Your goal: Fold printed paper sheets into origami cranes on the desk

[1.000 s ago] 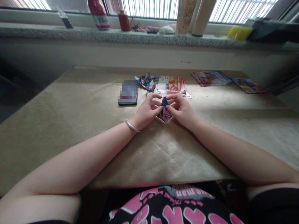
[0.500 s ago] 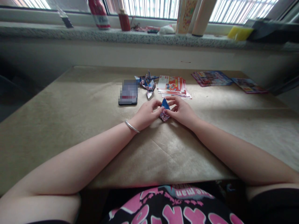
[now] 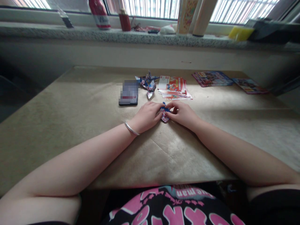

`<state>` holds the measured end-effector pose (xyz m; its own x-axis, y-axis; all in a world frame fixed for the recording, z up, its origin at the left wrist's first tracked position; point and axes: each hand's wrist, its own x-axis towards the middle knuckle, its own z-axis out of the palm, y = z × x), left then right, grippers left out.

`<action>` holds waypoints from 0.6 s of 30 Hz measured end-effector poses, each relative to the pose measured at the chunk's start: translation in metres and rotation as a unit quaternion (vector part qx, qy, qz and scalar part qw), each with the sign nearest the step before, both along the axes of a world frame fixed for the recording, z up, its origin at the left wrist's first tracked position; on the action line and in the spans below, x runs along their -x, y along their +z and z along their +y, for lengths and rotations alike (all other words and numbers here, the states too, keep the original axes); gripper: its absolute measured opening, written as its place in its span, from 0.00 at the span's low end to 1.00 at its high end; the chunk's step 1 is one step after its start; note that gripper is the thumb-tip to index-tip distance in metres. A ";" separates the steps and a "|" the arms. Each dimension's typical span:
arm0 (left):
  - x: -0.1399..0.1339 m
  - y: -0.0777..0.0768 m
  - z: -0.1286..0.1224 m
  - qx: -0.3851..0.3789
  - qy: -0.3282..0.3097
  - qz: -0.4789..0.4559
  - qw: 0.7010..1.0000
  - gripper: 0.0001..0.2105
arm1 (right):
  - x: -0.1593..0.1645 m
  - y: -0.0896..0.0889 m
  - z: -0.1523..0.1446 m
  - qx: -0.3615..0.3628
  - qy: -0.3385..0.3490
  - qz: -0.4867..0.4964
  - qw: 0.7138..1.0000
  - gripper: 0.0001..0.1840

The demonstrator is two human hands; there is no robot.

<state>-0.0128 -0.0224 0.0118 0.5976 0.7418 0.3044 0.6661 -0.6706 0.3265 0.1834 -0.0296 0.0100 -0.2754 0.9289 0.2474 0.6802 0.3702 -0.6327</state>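
Note:
Between my two hands, close to the table surface, is a small folded piece of blue and pink-white patterned paper point(image 3: 165, 116). My left hand point(image 3: 148, 115) has its fingers closed on the paper's left side. On the other side, my right hand point(image 3: 181, 113) pinches the paper's right edge with thumb and fingers. Beyond my hands lie several folded paper pieces point(image 3: 148, 85) in blue, red and silver. Right of those rests a stack of red and white printed sheets point(image 3: 172, 85).
A dark phone point(image 3: 128, 92) lies left of the folded pieces. Colourful cards point(image 3: 213, 78) are spread at the back right of the table point(image 3: 70, 131). Behind it, the granite windowsill point(image 3: 140, 37) carries a red bottle point(image 3: 99, 14), a red jar point(image 3: 124, 21) and a yellow block point(image 3: 241, 33).
The paper's pointed blue top has been pressed down and looks shorter. My left hand's fingers have come over its upper part, and the right fingertips have moved slightly lower.

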 end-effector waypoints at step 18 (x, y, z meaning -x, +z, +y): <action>0.004 0.002 -0.003 -0.018 -0.034 0.080 0.996 0.24 | -0.010 -0.001 0.004 -0.102 0.061 -0.112 0.987 0.14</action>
